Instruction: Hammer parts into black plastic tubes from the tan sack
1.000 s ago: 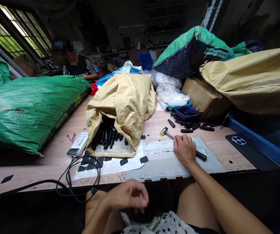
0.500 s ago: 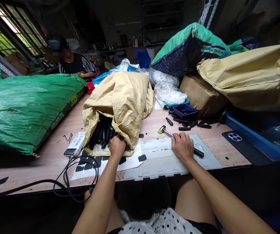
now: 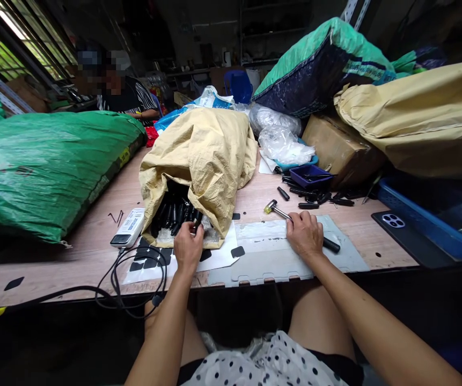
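Observation:
My left hand [image 3: 188, 245] is at the mouth of a tan woven sack [image 3: 202, 155], its fingers closed on a slim black handle-like piece [image 3: 197, 219]. Behind it, the sack's opening shows a pile of similar black pieces [image 3: 172, 214]. My right hand [image 3: 305, 235] is wrapped around a small hammer [image 3: 282, 213] lying over the grey board [image 3: 261, 265]. The hammer's yellowish-tipped head points left, and its black grip sticks out past my hand on the right. Under the sack's front edge lies a white sheet with black stickers [image 3: 150, 261].
A white power bank [image 3: 128, 229] with a coiled cable sits left of the sack. A green sack [image 3: 53, 171] fills the left. A purple tray [image 3: 310, 176], loose black pieces, a carton [image 3: 339, 153], a phone [image 3: 408, 236] and a blue basket [image 3: 427, 214] are right. A person [image 3: 128, 96] sits beyond.
My left hand has drawn back from inside the sack's mouth, bringing a black piece with it. The right hand stays on the hammer. The view has shifted slightly.

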`<control>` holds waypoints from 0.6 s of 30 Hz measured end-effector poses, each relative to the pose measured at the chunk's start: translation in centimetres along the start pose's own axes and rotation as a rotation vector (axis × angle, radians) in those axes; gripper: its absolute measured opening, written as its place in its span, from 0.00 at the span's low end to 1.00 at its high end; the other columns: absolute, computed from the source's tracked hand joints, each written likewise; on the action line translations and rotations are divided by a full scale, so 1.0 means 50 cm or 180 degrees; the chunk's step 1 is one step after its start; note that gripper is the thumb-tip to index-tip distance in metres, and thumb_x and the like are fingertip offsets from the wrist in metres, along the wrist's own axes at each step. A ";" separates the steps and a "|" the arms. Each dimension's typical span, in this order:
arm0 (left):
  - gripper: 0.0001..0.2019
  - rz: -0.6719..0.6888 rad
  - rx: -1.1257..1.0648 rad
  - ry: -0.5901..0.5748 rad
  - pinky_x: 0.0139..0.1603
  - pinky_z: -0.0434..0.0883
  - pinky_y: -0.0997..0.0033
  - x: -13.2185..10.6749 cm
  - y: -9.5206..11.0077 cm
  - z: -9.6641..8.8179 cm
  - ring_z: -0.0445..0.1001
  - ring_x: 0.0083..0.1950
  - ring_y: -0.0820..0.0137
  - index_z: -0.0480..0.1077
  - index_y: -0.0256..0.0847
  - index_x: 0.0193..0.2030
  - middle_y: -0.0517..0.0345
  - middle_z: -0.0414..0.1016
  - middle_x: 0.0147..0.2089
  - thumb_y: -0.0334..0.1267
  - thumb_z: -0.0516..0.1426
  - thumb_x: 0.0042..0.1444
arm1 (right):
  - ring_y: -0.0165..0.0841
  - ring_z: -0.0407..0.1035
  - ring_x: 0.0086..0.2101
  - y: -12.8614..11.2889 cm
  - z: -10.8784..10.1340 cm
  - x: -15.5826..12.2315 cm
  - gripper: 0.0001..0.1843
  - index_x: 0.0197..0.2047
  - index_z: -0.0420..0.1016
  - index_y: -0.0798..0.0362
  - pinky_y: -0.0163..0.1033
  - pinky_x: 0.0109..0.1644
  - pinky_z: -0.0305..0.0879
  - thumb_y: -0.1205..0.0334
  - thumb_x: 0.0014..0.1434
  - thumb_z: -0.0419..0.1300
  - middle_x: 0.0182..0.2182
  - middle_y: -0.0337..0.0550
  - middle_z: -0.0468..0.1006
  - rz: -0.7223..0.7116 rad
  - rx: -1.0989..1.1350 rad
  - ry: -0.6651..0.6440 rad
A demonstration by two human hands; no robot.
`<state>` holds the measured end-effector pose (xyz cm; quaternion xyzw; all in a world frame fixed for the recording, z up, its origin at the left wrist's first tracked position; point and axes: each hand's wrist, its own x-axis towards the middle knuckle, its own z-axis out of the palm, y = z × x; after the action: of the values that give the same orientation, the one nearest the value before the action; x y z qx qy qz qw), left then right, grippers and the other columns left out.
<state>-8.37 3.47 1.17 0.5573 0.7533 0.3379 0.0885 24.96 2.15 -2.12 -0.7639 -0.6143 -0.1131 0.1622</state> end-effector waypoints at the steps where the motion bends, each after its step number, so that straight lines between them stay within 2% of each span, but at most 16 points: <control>1: 0.15 0.0040 -0.0205 0.0286 0.46 0.72 0.63 -0.018 -0.001 -0.006 0.75 0.38 0.63 0.74 0.39 0.49 0.52 0.80 0.41 0.48 0.57 0.64 | 0.40 0.59 0.44 0.000 0.000 0.000 0.13 0.50 0.77 0.50 0.43 0.41 0.44 0.56 0.70 0.53 0.43 0.49 0.72 -0.0003 -0.0003 0.0003; 3: 0.15 0.0308 -0.0540 0.0744 0.45 0.72 0.64 -0.062 0.008 -0.016 0.74 0.38 0.65 0.73 0.40 0.50 0.52 0.79 0.43 0.49 0.57 0.65 | 0.40 0.59 0.44 0.000 0.001 0.000 0.13 0.50 0.77 0.50 0.44 0.41 0.44 0.56 0.70 0.53 0.43 0.48 0.72 -0.0012 -0.0014 0.0015; 4: 0.14 0.0553 -0.0673 0.0782 0.46 0.72 0.64 -0.085 0.018 -0.019 0.74 0.39 0.65 0.72 0.41 0.50 0.52 0.79 0.44 0.49 0.58 0.65 | 0.40 0.59 0.44 0.000 0.001 0.000 0.13 0.50 0.77 0.50 0.44 0.41 0.44 0.56 0.70 0.54 0.43 0.48 0.72 -0.0015 -0.0018 0.0018; 5: 0.13 0.0852 -0.0784 0.0657 0.46 0.73 0.64 -0.106 0.031 -0.020 0.75 0.41 0.64 0.72 0.42 0.49 0.51 0.79 0.45 0.48 0.58 0.65 | 0.40 0.59 0.44 0.000 0.001 0.000 0.13 0.50 0.77 0.50 0.44 0.41 0.44 0.56 0.70 0.54 0.43 0.48 0.72 -0.0016 -0.0021 0.0018; 8: 0.09 0.1747 -0.0914 -0.0321 0.50 0.72 0.63 -0.143 0.079 -0.005 0.76 0.47 0.62 0.73 0.45 0.48 0.52 0.79 0.45 0.44 0.59 0.66 | 0.41 0.59 0.44 0.000 0.001 0.000 0.13 0.49 0.77 0.50 0.44 0.41 0.44 0.56 0.70 0.54 0.43 0.49 0.72 -0.0004 -0.0025 0.0010; 10: 0.07 0.2048 -0.0758 -0.0913 0.51 0.71 0.61 -0.142 0.109 0.020 0.75 0.48 0.61 0.74 0.45 0.47 0.52 0.79 0.45 0.41 0.59 0.66 | 0.41 0.59 0.44 -0.001 0.001 0.000 0.13 0.49 0.77 0.50 0.44 0.41 0.44 0.56 0.70 0.54 0.43 0.49 0.72 0.0003 -0.0027 0.0006; 13: 0.06 0.2063 -0.0525 -0.1385 0.51 0.69 0.61 -0.115 0.135 0.067 0.73 0.49 0.60 0.75 0.45 0.47 0.53 0.78 0.45 0.40 0.60 0.65 | 0.41 0.59 0.44 -0.001 -0.001 0.000 0.13 0.49 0.77 0.49 0.44 0.41 0.44 0.56 0.69 0.54 0.43 0.49 0.72 0.0000 -0.0015 0.0007; 18: 0.07 0.1931 -0.0584 -0.1637 0.53 0.68 0.60 -0.078 0.131 0.124 0.71 0.49 0.61 0.76 0.44 0.47 0.54 0.76 0.46 0.36 0.63 0.62 | 0.41 0.59 0.44 -0.001 -0.001 -0.001 0.13 0.49 0.77 0.50 0.44 0.41 0.44 0.56 0.70 0.54 0.43 0.49 0.72 -0.0007 -0.0003 0.0027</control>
<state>1.31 3.49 -0.50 0.8103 0.4748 0.2641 0.2197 24.90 2.10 -2.06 -0.7628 -0.6144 -0.1168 0.1643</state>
